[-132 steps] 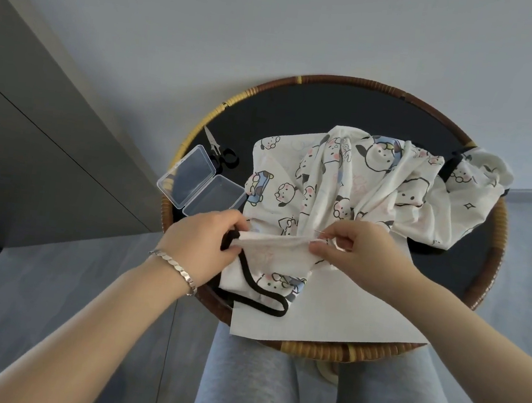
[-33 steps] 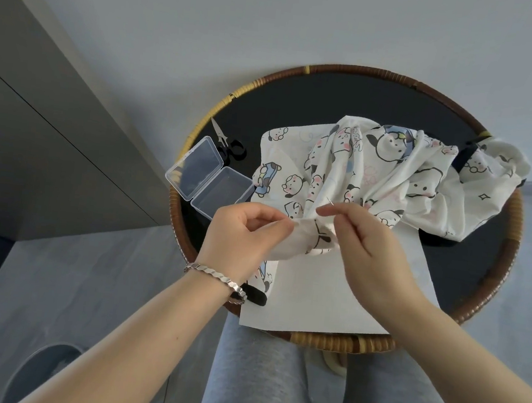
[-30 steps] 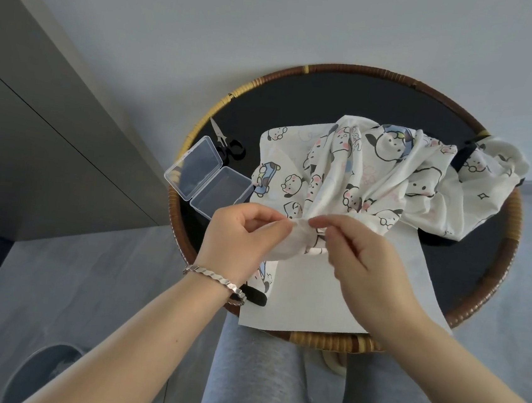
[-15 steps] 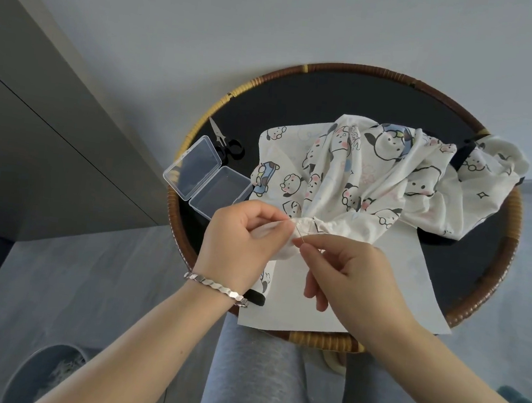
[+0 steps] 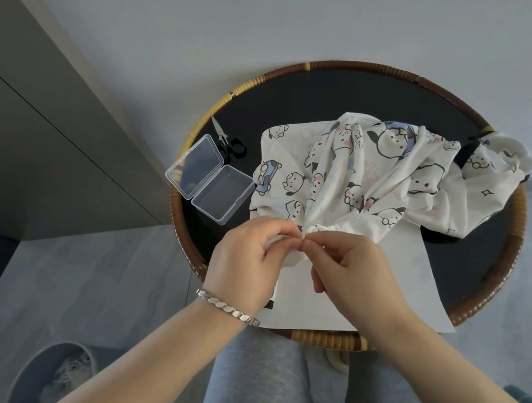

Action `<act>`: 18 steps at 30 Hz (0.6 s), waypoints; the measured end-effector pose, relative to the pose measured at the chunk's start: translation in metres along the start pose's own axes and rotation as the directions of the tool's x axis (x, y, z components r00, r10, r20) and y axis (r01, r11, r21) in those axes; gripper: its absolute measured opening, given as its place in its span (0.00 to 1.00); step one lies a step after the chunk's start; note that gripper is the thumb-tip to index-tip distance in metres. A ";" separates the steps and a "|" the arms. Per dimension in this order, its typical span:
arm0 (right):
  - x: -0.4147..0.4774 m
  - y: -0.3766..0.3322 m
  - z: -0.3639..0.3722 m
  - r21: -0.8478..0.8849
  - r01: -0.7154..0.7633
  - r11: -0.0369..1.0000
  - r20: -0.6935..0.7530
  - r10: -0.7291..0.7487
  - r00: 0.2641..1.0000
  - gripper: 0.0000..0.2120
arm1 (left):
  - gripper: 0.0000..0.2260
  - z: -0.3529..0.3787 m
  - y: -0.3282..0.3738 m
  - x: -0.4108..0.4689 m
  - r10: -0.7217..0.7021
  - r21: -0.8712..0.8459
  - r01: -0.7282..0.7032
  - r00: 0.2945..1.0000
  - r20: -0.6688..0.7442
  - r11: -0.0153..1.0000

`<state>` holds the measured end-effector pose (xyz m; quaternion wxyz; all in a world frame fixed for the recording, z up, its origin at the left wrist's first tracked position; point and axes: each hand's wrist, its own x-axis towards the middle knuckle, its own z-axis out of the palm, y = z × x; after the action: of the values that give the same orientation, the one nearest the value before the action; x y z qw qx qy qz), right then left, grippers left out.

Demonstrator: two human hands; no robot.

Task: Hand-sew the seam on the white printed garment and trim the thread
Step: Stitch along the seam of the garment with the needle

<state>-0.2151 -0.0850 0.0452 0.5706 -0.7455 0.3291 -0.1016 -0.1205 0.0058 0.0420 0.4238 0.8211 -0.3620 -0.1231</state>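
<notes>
One white printed garment (image 5: 376,173) lies bunched on the round table (image 5: 511,260). Two hands are on it: left hand (image 5: 248,258) and right hand (image 5: 352,269) both pinch its gathered edge, fingertips touching. Also one pair of scissors (image 5: 228,141), one open clear box (image 5: 209,177) and one paper sheet (image 5: 413,282) underneath.

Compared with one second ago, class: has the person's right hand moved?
Yes. Measured against the clear box, the right hand has shifted nearer the person and slightly leftward, its fingertips now meeting the left hand at the garment.

A clear plastic box (image 5: 209,182) (lid open) and a white paper sheet (image 5: 415,263) lie on the rattan-rimmed table (image 5: 335,90).
</notes>
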 end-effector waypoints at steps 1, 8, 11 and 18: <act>0.000 0.000 0.001 0.055 -0.023 0.998 0.001 0.023 1.000 0.12 | 0.05 0.001 -0.001 0.000 -0.002 -0.013 0.002 1.000 -0.004 1.000; 0.000 0.004 -0.006 0.307 -0.229 0.924 0.116 0.203 0.972 0.10 | 0.04 0.007 -0.005 0.001 -0.072 -0.028 0.072 0.997 0.013 0.997; -0.002 0.007 -0.006 0.242 -0.176 0.954 0.118 0.151 0.981 0.13 | 0.03 0.011 -0.006 0.004 -0.069 -0.036 0.069 0.998 0.008 0.997; 0.011 0.009 -0.011 0.221 -0.095 0.971 0.067 0.082 0.994 0.07 | 0.07 0.012 -0.009 0.007 0.022 -0.054 -0.015 0.991 0.132 0.998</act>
<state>-0.2159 -0.1012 0.0376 0.6642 -0.6637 0.3318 -0.0912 -0.1174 -0.0027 0.0289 0.4215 0.7963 -0.3935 -0.1830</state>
